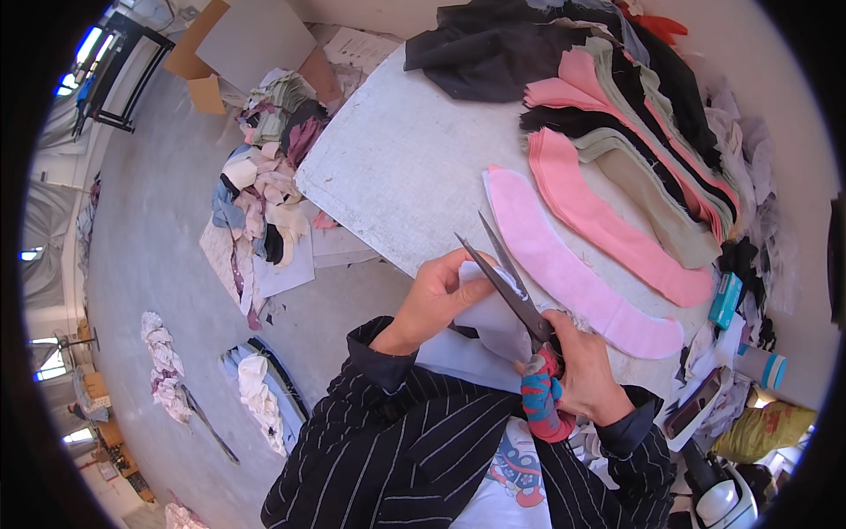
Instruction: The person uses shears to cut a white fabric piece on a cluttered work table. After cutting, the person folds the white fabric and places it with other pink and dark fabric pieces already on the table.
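Observation:
My right hand (pixel 589 363) grips large scissors (pixel 509 284) by handles wrapped in red and blue cloth. The blades are spread open and point up and to the left. My left hand (pixel 434 298) holds a white piece of fabric (pixel 480 339) at the near table edge, with the lower blade lying across it. Just right of the scissors lies a light pink curved fabric strip (pixel 564 264) on the grey table (pixel 405 159). Beyond it sit stacks of darker pink (pixel 599 207), beige and black curved pieces.
Dark cloth (pixel 493 53) is heaped at the table's far end. Fabric scraps (pixel 264 185) are piled on the floor to the left, with cardboard boxes (pixel 207 62) behind. A teal box (pixel 725 300), a phone (pixel 696 403) and clutter sit at the right.

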Demonstrator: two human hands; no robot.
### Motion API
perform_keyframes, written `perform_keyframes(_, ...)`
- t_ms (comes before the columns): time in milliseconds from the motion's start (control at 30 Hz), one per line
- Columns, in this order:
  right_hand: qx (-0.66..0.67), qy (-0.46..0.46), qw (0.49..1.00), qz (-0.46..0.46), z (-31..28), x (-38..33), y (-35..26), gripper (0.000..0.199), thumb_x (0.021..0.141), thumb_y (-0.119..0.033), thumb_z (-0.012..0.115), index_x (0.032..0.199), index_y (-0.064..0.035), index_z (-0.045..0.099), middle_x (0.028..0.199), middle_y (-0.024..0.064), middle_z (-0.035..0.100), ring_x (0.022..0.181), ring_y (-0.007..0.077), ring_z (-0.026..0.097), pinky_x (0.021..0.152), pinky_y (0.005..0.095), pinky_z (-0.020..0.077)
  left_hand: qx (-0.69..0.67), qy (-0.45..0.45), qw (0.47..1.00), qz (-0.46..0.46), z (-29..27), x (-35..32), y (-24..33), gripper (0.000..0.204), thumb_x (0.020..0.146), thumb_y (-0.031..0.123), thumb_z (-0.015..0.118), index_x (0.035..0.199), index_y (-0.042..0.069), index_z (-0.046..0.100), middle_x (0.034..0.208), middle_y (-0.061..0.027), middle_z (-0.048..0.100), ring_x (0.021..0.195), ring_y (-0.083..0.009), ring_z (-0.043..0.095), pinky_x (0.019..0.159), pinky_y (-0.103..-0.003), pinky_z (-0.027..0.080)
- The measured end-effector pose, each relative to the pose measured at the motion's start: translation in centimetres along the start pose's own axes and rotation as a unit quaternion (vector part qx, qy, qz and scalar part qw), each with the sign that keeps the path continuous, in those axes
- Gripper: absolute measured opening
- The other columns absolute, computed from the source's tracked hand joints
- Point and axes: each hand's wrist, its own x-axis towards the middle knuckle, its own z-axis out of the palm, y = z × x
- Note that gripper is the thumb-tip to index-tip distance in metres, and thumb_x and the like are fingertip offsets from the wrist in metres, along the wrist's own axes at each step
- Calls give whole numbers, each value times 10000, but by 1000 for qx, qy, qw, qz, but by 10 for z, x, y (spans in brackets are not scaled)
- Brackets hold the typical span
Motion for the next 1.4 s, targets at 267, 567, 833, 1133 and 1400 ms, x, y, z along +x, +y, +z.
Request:
perform_keyframes(267, 2, -3, 1000, -11, 0, 2, 1, 609, 705, -271, 792, 1164, 3, 501, 758, 164, 613, 651, 342, 636, 641, 371, 509, 1, -17, 1000, -2, -4, 3, -2, 201, 936, 66, 627, 1112, -30, 608, 1009, -41, 642, 920, -78, 590, 804, -228, 497)
perform_keyframes(567, -4, -39, 999, 23, -2, 6, -5, 616, 750, -341, 746, 1184, 1, 474, 881, 201, 636, 734, 372, 643, 645, 409, 500, 5, -20, 1000, -1, 2, 3, 2, 194, 937, 71, 630, 1100, -30, 606, 986, -16, 635, 901, -65, 573, 799, -219, 481)
perform_keyframes(833, 55, -36, 998, 10, 10, -2, 12, 592, 710, -216, 761, 1174, 16, 476, 722, 166, 575, 630, 324, 605, 619, 360, 481, -44, -16, 998, -37, -1, 2, -5, 185, 892, 62, 680, 1046, -21, 622, 995, -46, 626, 927, -103, 604, 849, -247, 494)
perform_keyframes(1133, 127, -32, 991, -13, 17, -8, 23, 559, 689, -163, 714, 1166, 14, 481, 742, 156, 560, 608, 297, 562, 605, 326, 457, -99, -9, 994, -55, 1, -4, -2, 176, 864, 13, 692, 1027, -22, 633, 969, -54, 647, 896, -106, 625, 829, -237, 507)
perform_keyframes(1400, 97, -14, 995, -26, 12, -12, 27, 593, 661, -293, 760, 1130, -23, 519, 733, 144, 590, 618, 344, 604, 573, 374, 474, -70, -49, 996, -6, 3, -5, -7, 180, 915, 51, 655, 1071, -33, 624, 987, -32, 651, 897, -71, 594, 793, -216, 490)
